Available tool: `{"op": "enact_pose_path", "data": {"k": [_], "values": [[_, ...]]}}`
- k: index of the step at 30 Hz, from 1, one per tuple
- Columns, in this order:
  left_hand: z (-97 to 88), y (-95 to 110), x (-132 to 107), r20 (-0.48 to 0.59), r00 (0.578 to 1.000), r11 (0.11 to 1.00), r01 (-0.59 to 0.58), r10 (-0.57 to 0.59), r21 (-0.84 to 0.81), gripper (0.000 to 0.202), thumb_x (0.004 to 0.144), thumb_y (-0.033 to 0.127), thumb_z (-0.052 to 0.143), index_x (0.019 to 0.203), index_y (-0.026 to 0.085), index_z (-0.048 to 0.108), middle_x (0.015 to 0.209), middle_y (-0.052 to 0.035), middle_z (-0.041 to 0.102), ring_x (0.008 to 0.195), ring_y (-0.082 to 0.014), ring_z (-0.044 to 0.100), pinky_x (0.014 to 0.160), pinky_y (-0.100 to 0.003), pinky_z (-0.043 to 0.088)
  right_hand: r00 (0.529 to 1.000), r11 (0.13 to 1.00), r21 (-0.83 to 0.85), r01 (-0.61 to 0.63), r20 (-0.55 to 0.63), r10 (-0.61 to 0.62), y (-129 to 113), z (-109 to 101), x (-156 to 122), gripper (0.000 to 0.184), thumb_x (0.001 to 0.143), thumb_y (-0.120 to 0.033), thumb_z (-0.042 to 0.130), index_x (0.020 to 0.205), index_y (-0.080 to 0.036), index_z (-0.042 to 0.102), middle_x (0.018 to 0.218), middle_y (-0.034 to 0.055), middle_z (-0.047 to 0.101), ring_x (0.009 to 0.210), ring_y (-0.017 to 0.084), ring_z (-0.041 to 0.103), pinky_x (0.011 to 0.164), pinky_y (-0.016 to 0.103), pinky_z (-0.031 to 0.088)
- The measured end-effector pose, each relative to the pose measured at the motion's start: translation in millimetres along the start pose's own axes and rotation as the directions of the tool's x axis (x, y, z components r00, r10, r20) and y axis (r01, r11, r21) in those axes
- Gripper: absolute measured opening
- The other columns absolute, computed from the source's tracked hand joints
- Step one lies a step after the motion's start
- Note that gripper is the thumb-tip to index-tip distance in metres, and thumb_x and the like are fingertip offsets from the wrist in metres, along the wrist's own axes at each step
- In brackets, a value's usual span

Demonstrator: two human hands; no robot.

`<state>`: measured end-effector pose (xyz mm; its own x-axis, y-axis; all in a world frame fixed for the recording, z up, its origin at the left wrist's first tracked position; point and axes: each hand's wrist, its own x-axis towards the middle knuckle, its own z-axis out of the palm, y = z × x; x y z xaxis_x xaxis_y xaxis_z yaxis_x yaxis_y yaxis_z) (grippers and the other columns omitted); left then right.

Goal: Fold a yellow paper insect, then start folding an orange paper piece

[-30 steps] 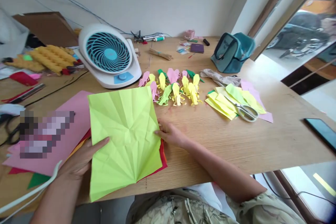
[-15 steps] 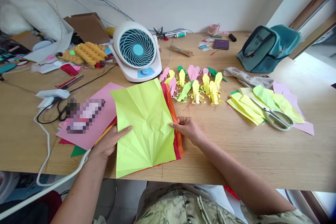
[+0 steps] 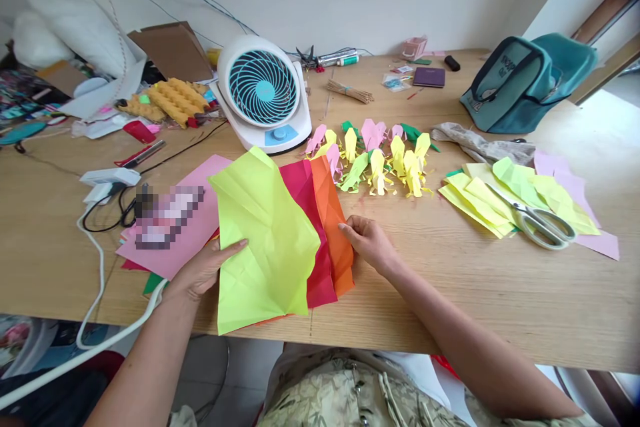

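My left hand [image 3: 203,270] grips the left edge of several creased paper sheets, its thumb on top of the yellow-green sheet [image 3: 260,247]. Fanned out behind that one are a red sheet [image 3: 317,247] and an orange sheet [image 3: 335,220]. My right hand [image 3: 370,240] pinches the right edge of the orange sheet between thumb and fingers. The yellow-green sheet bows upward, its right edge loose. Beyond the sheets stand cut and folded paper shapes [image 3: 377,170] in yellow, pink and green.
A white fan [image 3: 263,90] stands behind the sheets. At the right, scissors [image 3: 537,220] lie on yellow paper pieces [image 3: 475,203], near a teal bag [image 3: 520,90]. Pink paper [image 3: 200,213] and a power strip [image 3: 111,177] are at the left; a white cord [image 3: 100,280] runs past my left arm.
The yellow-green sheet's right side has slipped from my right hand and curled left, showing more of the red and orange sheets. My right hand now pinches the orange edge.
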<state>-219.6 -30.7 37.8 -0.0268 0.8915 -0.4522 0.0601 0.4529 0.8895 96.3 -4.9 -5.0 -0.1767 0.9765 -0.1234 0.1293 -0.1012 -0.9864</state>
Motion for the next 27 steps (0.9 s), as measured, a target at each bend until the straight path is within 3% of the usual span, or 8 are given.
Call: {"op": "enact_pose_path", "data": {"k": [4, 9, 14, 17, 21, 24, 27], "values": [[-2.1, -2.4, -0.7, 0.003, 1.000, 1.000, 0.013, -0.013, 0.010, 0.069, 0.065, 0.045, 0.084, 0.126, 0.020, 0.062, 0.130, -0.0137, 0.065, 0.118, -0.0330, 0.063, 0.095, -0.041, 0.057, 1.000, 0.997, -0.073, 0.014, 0.001, -0.014, 0.8, -0.3, 4.8, 0.031, 0.082, -0.049, 0.058, 0.073, -0.021, 0.050, 0.060, -0.0035, 0.046, 0.054, 0.011, 0.038, 0.049, 0.024, 0.026], [-5.9, -4.5, 2.2, 0.037, 0.998, 0.999, 0.045, -0.046, 0.006, 0.066, 0.064, 0.045, 0.085, 0.122, 0.019, 0.065, 0.128, -0.0156, 0.065, 0.117, -0.0337, 0.064, 0.094, -0.042, 0.057, 0.999, 0.975, -0.219, 0.033, 0.020, -0.030, -0.9, -1.5, 5.9, 0.021, 0.080, -0.039, 0.058, 0.072, -0.021, 0.049, 0.057, -0.0044, 0.042, 0.054, 0.011, 0.037, 0.049, 0.024, 0.026], [-7.4, -1.7, -1.3, 0.066, 0.996, 0.998, 0.059, -0.057, -0.034, 0.066, 0.063, 0.041, 0.087, 0.121, 0.017, 0.065, 0.128, -0.0158, 0.066, 0.118, -0.0344, 0.063, 0.096, -0.043, 0.056, 0.996, 0.943, -0.327, 0.058, 0.088, -0.030, -0.1, -23.7, 2.3, 0.016, 0.079, -0.035, 0.056, 0.075, -0.020, 0.051, 0.061, -0.0039, 0.046, 0.057, 0.012, 0.040, 0.052, 0.024, 0.027], [-6.2, -1.4, -5.4, 0.074, 0.995, 0.997, 0.066, -0.063, -0.045, 0.066, 0.063, 0.041, 0.087, 0.120, 0.016, 0.066, 0.124, -0.0162, 0.068, 0.118, -0.0355, 0.063, 0.097, -0.045, 0.055, 0.975, 0.898, -0.430, 0.095, 0.221, 0.003, -0.5, -41.8, 2.4, 0.015, 0.080, -0.033, 0.053, 0.074, -0.020, 0.049, 0.062, -0.0045, 0.044, 0.057, 0.011, 0.037, 0.053, 0.024, 0.027], [-9.2, 2.8, -9.3, 0.042, 0.998, 0.998, 0.050, -0.048, -0.047, 0.069, 0.062, 0.042, 0.086, 0.122, 0.016, 0.064, 0.120, -0.0160, 0.070, 0.115, -0.0354, 0.065, 0.096, -0.046, 0.056, 0.934, 0.848, -0.514, 0.127, 0.351, 0.072, -5.4, -57.9, 1.7, 0.011, 0.081, -0.031, 0.052, 0.078, -0.020, 0.050, 0.066, -0.0042, 0.045, 0.060, 0.011, 0.037, 0.054, 0.025, 0.027], [-16.7, 12.3, -7.2, -0.013, 1.000, 0.998, 0.026, -0.027, -0.049, 0.069, 0.059, 0.043, 0.088, 0.118, 0.014, 0.067, 0.116, -0.0165, 0.072, 0.109, -0.0358, 0.068, 0.093, -0.044, 0.058, 0.930, 0.824, -0.550, 0.134, 0.357, 0.087, -10.0, -60.1, 0.1, 0.010, 0.082, -0.029, 0.050, 0.082, -0.020, 0.052, 0.069, -0.0034, 0.046, 0.063, 0.012, 0.039, 0.055, 0.025, 0.027], [-26.1, 23.9, 1.9, -0.139, 0.990, 0.996, -0.027, 0.016, -0.081, 0.073, 0.051, 0.040, 0.092, 0.114, 0.015, 0.068, 0.109, -0.0148, 0.074, 0.105, -0.0364, 0.069, 0.085, -0.042, 0.061, 0.936, 0.791, -0.591, 0.156, 0.345, 0.073, -13.2, -57.4, -0.9, 0.007, 0.081, -0.025, 0.049, 0.082, -0.020, 0.053, 0.070, -0.0030, 0.047, 0.064, 0.013, 0.041, 0.056, 0.025, 0.027]]}}
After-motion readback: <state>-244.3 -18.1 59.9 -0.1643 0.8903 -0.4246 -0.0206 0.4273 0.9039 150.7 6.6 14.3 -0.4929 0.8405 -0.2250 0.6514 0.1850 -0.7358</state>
